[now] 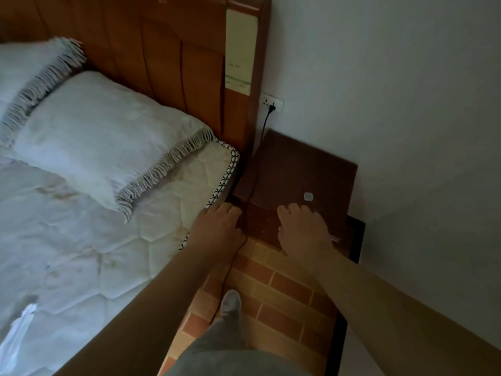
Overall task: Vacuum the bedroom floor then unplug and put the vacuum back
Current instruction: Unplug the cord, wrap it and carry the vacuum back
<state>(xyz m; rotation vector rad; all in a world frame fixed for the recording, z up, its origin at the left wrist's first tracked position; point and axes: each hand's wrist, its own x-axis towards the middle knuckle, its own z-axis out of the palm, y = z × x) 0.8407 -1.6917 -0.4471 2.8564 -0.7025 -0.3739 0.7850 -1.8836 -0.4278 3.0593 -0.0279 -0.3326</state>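
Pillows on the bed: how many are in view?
2. One pillow lies near the mattress corner by the nightstand; the second pillow is behind it at the left edge, cropped. Others may lie outside the frame.

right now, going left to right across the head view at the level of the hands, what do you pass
mattress → left hand → black cord → right hand → white wall

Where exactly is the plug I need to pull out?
Find the wooden headboard; just right of its post, a white socket sits above the nightstand. The plug is the only black thing in it, with a black cord hanging down.
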